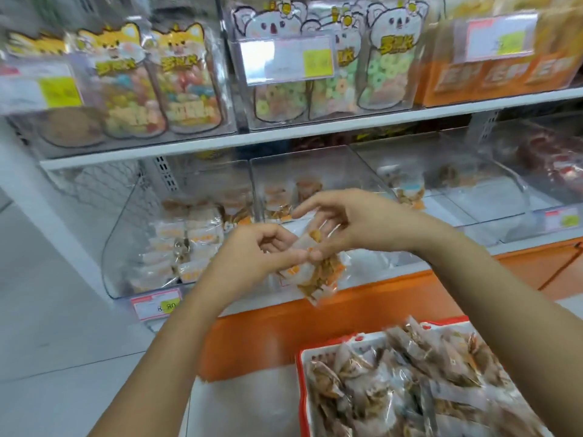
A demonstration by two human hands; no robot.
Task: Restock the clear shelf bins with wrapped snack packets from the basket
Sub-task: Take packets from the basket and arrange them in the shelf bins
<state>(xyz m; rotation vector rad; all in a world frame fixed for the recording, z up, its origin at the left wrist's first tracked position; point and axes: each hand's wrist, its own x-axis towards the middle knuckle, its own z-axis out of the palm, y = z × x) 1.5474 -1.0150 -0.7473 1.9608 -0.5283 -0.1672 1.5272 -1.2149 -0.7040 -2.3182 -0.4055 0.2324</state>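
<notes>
Store shelving with clear plastic bins (126,222) rises behind both hands. Left hand (262,250) and right hand (356,225) meet, each pinching one clear-wrapped orange-and-white snack packet (315,274); a red-rimmed basket (302,373) of packets sits below the right hand.

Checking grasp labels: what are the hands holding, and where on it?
A wrapped snack packet, pinched at its upper end by both the left hand and the right hand; its lower end hangs free.

I hold one clear packet (312,275) of brown snacks pinched between my left hand (258,250) and right hand (356,222), dangling tilted below the fingertips. Behind the fingers stands a part-filled clear bin (126,234); below-right sits the red-rimmed basket (303,389), heaped with spare packets (410,383).
</notes>
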